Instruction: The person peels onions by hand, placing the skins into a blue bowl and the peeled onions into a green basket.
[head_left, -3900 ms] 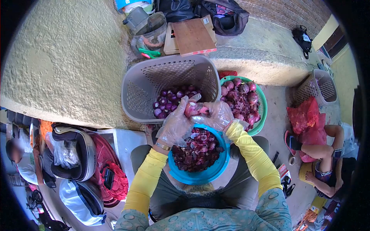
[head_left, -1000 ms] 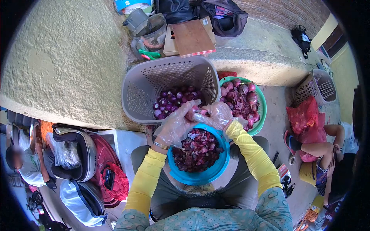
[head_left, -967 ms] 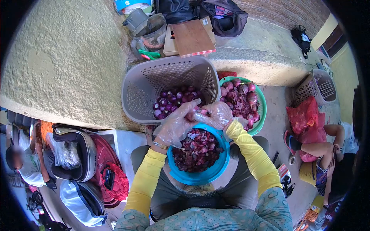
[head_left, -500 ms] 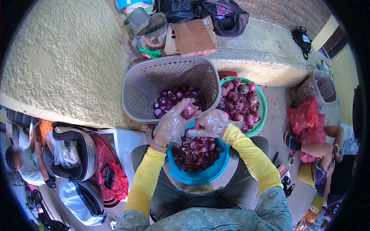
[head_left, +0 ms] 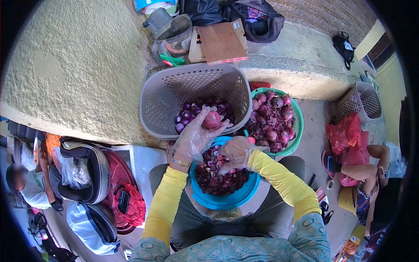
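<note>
My left hand (head_left: pixel 196 133), in a clear plastic glove, holds a red onion (head_left: pixel 211 120) on its palm and fingers above the grey basket's near rim. Inside that grey perforated basket (head_left: pixel 159 102) lie peeled purple onions (head_left: pixel 185 115). My right hand (head_left: pixel 238 152), also gloved, is curled with its fingers pointing down over the blue basin (head_left: pixel 227 204). A small tool's pink end (head_left: pixel 251 140) sticks out by that hand; the rest is hidden. Dark red onion skins (head_left: pixel 218 179) fill the basin. Beside it, a green basket (head_left: pixel 300 124) holds unpeeled onions (head_left: pixel 273 135) and loose skins.
Behind the baskets is a ledge with a brown board (head_left: pixel 222 43), plastic containers (head_left: pixel 176 35) and a black bag (head_left: pixel 257 22). A seated person's leg (head_left: pixel 358 169) and red mesh sacks (head_left: pixel 345 135) are at right. A baby car seat (head_left: pixel 83 170) stands left.
My right hand has moved down, away from the onion, to over the blue basin. My left hand has turned its palm up with the onion still in it.
</note>
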Available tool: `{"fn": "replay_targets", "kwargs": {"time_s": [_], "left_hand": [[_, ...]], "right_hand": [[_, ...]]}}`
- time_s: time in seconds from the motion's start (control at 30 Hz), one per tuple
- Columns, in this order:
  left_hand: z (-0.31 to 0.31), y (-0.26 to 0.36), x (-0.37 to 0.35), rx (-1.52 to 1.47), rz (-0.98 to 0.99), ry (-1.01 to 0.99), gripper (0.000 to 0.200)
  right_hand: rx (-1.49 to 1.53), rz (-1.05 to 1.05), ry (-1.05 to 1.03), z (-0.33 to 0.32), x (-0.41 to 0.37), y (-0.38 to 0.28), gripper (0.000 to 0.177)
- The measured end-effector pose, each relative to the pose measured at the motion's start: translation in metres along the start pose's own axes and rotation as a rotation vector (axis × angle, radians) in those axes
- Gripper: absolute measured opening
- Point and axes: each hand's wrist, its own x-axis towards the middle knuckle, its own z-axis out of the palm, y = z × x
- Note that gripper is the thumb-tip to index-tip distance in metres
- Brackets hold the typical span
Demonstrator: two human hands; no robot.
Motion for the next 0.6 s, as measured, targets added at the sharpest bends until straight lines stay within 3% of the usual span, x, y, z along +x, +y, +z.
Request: {"fn": "replay_targets", "kwargs": {"time_s": [0.13, 0.27, 0.37, 0.47, 0.53, 0.6], "left_hand": [[-0.003, 0.003, -0.001, -0.048, -0.084, -0.101, 0.046], [-0.017, -0.002, 0.008, -0.137, -0.111, -0.112, 0.048], [-0.014, 0.000, 0.007, -0.152, -0.111, -0.041, 0.046], [0.000, 0.000, 0.002, 0.006, 0.031, 0.044, 0.042], [0.000, -0.001, 0.000, 0.102, 0.180, -0.085, 0.040], [-0.001, 0.004, -0.002, 0.120, 0.187, -0.090, 0.041]], "right_hand": [[0.038, 0.096, 0.082, 0.006, 0.001, -0.003, 0.050], [0.080, 0.036, 0.064, 0.011, 0.000, 0.007, 0.055], [0.087, 0.106, -0.085, -0.004, -0.003, -0.001, 0.060], [0.119, 0.160, -0.032, -0.006, -0.006, -0.002, 0.061], [0.252, 0.096, 0.088, -0.005, -0.010, 0.009, 0.062], [0.223, 0.087, 0.129, -0.016, -0.015, 0.017, 0.061]]}}
